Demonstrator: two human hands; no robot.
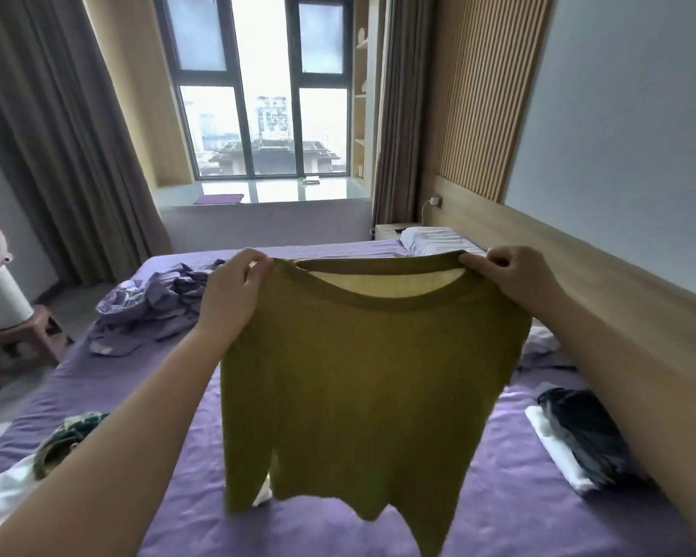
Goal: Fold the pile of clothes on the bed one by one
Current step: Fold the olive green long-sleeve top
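1. Shirt (362, 379), olive-green, hangs in mid-air above the near half of the purple bed (499, 516), held up by its two shoulders with the neckline on top and the hem dangling free just over the sheet.
2. Risk, as a judgement: the lower body already hangs twisted and split, so lowering it as it is would likely trap creases in the fold; a slip at either shoulder would drop it in a heap.
3. Left hand (234, 287) pinches the left shoulder, fingers curled over the fabric's top edge.
4. Right hand (511, 275) pinches the right shoulder the same way, thumb and fingers closed on the seam.
5. Crumpled lilac clothes (153, 307) lie far left on the bed; a green patterned garment (69, 436) sits near left.
6. Folded dark and white pieces (579, 440) rest near right; a pillow (434, 239) lies far right.
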